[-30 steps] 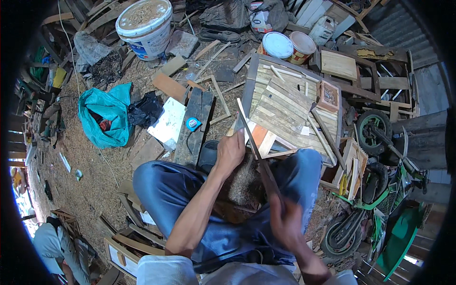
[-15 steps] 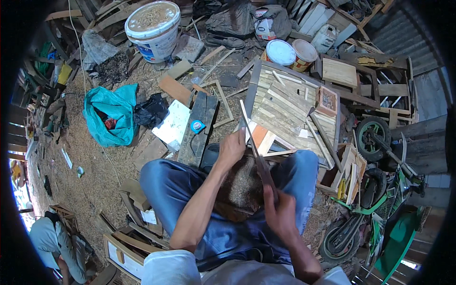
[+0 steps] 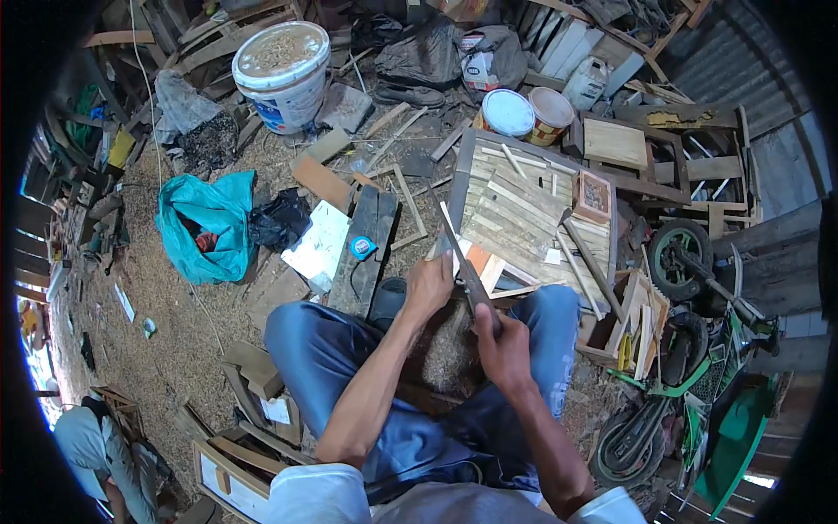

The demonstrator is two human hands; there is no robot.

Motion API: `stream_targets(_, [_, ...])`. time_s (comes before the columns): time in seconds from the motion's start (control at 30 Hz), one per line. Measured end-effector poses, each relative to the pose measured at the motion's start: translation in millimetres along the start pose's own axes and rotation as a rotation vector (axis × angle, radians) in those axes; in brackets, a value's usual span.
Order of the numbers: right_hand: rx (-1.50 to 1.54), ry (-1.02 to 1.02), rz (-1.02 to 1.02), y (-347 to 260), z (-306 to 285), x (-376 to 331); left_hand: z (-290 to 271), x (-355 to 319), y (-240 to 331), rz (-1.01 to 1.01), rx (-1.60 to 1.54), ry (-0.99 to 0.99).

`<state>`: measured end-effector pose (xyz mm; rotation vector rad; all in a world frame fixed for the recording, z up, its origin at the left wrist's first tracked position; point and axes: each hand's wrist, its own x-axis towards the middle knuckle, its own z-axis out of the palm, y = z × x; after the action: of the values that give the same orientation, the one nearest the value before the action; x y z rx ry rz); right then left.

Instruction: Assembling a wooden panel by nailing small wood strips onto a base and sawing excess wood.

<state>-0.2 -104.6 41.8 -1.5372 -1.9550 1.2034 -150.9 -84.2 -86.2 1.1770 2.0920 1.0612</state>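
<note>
Brown tool, right hand; bucket (labelled)

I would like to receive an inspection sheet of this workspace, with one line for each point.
Surface: floor strewn with shavings; slatted wooden panel lies ahead, loose strips on it.
Job's things: long dark hand tool; pale wooden strip beside its blade.
Clutter: teal sack, black bag, white bucket topped with shavings; tape measure on a dark plank.
Hands: right hand grips the tool's near end; left hand is curled beside its middle, exact hold hidden.
Cables: thin pale cord at left, perhaps a cable.
Surroundings: green two-wheeler at right; another person at lower left; corrugated sheet at upper right.
</note>
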Motion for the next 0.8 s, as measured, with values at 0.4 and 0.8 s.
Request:
stream_targets(0.4, [0.043,-0.02,-0.044,45.2,7.9,-11.3,-1.0,-1.7,11.8,-0.098,-0.031,-0.062])
stream_targets(0.8, [-0.088,-0.114,0.085,-22.3,-51.6,-41.4,-4.0,1.9,11.0,-0.049,0.03,-0.046])
